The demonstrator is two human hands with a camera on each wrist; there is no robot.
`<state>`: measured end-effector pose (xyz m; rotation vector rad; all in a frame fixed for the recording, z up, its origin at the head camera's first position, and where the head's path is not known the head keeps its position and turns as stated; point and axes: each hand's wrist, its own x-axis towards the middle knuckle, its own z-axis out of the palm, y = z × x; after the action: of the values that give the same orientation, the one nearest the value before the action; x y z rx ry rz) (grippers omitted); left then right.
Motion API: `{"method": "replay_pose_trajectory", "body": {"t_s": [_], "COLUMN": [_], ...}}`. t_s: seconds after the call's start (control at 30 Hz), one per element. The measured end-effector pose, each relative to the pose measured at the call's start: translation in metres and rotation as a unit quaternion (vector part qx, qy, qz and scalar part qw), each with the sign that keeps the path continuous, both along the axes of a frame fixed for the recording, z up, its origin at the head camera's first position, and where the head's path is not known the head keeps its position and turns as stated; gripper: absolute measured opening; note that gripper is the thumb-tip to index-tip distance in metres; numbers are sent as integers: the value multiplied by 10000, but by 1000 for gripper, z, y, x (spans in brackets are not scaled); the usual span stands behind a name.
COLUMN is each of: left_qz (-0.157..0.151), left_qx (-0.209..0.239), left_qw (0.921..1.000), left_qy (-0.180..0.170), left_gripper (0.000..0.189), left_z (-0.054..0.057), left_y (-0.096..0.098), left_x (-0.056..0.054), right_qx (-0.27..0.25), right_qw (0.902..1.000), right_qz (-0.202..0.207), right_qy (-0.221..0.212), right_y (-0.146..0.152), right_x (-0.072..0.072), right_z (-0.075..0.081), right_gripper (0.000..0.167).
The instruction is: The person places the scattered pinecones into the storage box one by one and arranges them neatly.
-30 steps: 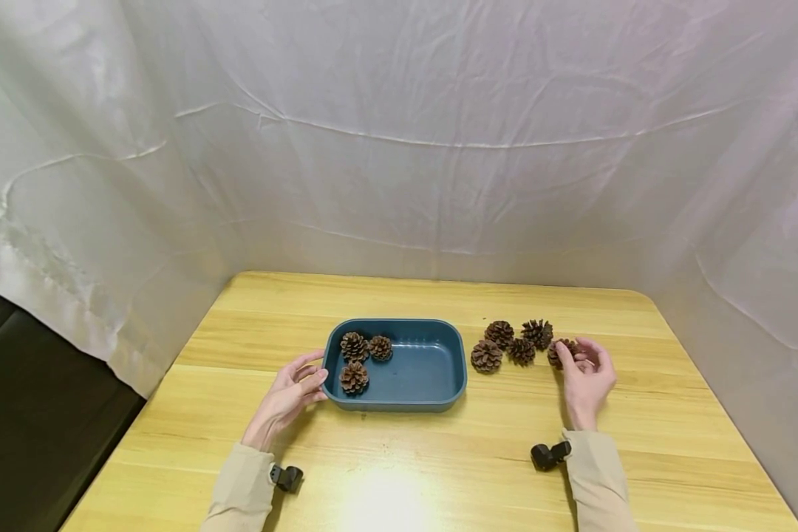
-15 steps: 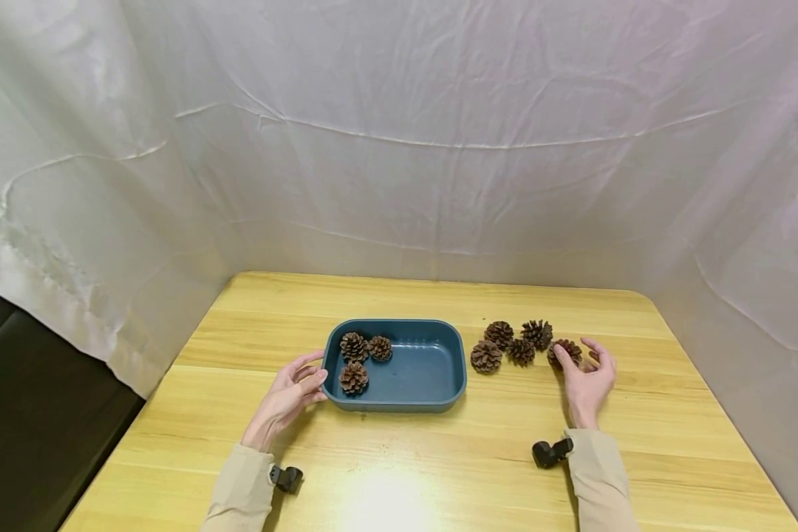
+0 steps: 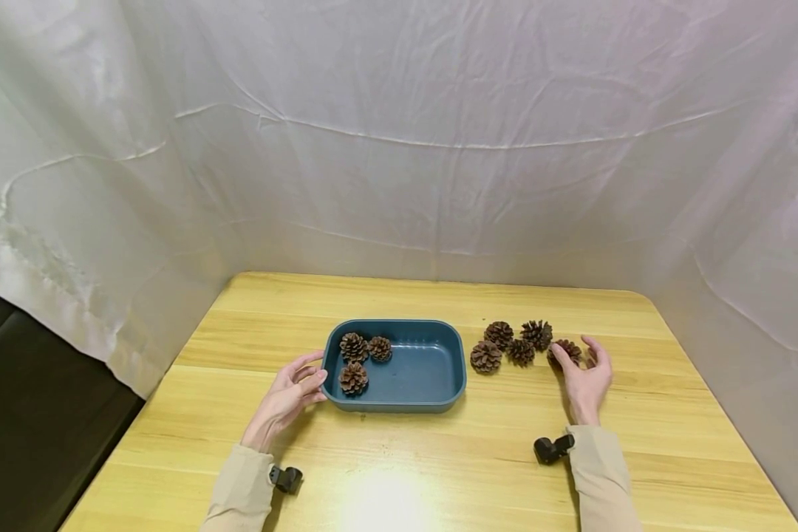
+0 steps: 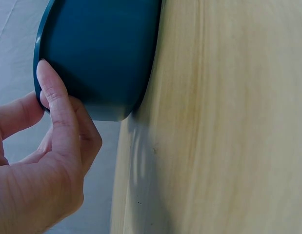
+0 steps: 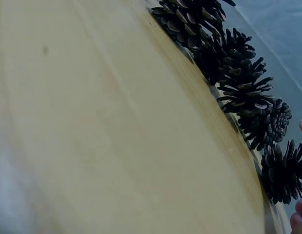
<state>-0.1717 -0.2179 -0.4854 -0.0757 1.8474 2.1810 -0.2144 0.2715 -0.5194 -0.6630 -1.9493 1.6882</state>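
Observation:
My left hand [image 3: 287, 399] pinches the left rim of a blue rectangular plastic tray [image 3: 415, 380], thumb on one side and fingers on the other in the left wrist view. Inside the tray, three brown pine cones [image 3: 354, 377] sit toward its left end. On the right, my right hand [image 3: 587, 384] reaches around a pine cone [image 3: 569, 351] on the table, thumb at its left and spread fingers at its right. In the right wrist view only fingertips [image 5: 298, 214] enter at the edge, above and below that pine cone [image 5: 282, 173].
Several more pine cones [image 3: 486, 357] lie grouped on the wooden table [image 3: 439, 458] between the tray and my right hand. Pale cloth [image 3: 425, 185] hangs behind the table and along its sides. A dark surface [image 3: 33, 421] is at the far left.
My right hand's fingers have spread wider, showing more of the pine cone between them, and the hand has shifted very slightly. The left hand and tray have stayed put.

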Motion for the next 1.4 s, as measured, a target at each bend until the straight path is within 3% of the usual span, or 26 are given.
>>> {"method": "replay_pose_trajectory", "body": {"t_s": [0.4,0.7,1.07,1.4], "left_qz": [-46,-43,-36,-25], "left_qx": [43,-7,38,44], "left_qw": [10000,10000,10000,10000], "left_qy": [15,26,7,26], "left_gripper": [58,57,57,58], "left_z": [-2,-2,-1,0], "left_y": [-1,-1,-1,-1], "left_x": [0,0,0,1], "right_qx": [67,222,777,797], "right_qw": [9995,9993,9962,9961], "right_qz": [219,232,269,207], "right_qy": [-198,-216,-295,-310], "right_y": [3,3,5,6], "right_x": [-1,-3,-2,-3], "right_z": [3,3,3,3], "right_gripper": [72,66,60,53]}}
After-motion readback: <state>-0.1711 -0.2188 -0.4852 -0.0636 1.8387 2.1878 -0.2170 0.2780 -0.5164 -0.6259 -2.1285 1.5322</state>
